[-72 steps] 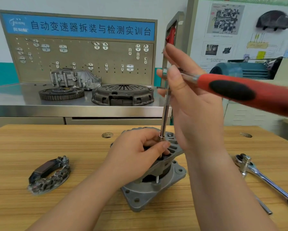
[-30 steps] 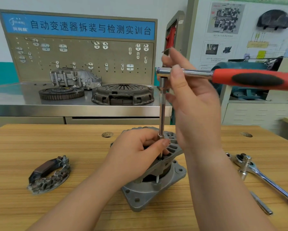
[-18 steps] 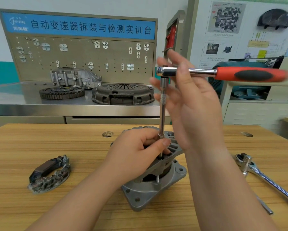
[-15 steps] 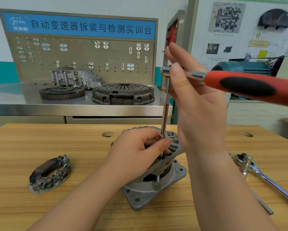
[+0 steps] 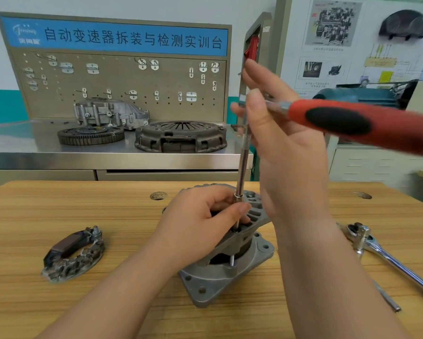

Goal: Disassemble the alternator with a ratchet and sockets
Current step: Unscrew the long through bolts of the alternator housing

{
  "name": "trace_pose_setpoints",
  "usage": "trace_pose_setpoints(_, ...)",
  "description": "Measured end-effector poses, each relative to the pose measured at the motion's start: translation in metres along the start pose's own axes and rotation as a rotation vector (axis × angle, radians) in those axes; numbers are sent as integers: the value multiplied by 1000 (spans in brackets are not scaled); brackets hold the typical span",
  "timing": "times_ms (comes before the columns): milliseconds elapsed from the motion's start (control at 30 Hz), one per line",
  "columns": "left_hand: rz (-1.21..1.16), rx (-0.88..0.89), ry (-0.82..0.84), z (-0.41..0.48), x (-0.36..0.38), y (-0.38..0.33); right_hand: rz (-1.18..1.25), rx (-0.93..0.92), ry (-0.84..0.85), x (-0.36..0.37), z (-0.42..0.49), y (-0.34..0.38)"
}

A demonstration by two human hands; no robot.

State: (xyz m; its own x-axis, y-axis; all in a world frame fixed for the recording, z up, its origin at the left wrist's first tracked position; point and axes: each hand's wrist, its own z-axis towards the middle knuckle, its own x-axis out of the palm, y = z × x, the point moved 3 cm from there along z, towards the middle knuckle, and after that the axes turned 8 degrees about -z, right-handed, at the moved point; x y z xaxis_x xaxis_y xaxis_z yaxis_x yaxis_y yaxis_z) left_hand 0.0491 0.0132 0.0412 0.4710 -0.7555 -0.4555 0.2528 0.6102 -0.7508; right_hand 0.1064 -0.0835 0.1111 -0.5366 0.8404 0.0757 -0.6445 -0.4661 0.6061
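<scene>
My left hand [image 5: 200, 216] grips the foot of the extension bar [image 5: 241, 167], alternator [image 5: 220, 277] just beneath my fingers; my right hand [image 5: 286, 152] pinches the ratchet [image 5: 340, 121] head above them. Tilting the bar could slip it off the through-bolt [image 5: 232, 260]

Blurred and hidden
The red-handled ratchet [image 5: 352, 121] blurs off the right edge; the left hand [image 5: 200, 216] covers the tip of the extension bar [image 5: 241, 172].
</scene>
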Motion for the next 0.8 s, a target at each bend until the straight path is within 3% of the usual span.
trace_pose_setpoints(100,-18,4,14,-1,1,-3,314,266,107,1,0,-9)
trace_pose_setpoints(200,-37,-5,33,-1,2,-3,426,406,134,0,0,-11)
trace_pose_setpoints(267,-31,-4,30,-1,1,-2,344,347,89,0,0,-10)
trace_pose_setpoints(400,-31,-6,4,0,0,0,86,40,-7,2,-1,-1)
trace_pose_setpoints(467,-30,-1,5,0,0,-2,139,57,35,4,-1,-1)
trace_pose_setpoints(633,-50,6,33,-1,1,-3,413,329,122,1,-1,-9)
trace_pose_setpoints(700,-19,11,40,0,1,-2,361,305,95,1,-1,-9)
trace_pose_setpoints(800,1,-4,15,2,0,1,118,114,19,1,-1,-3)
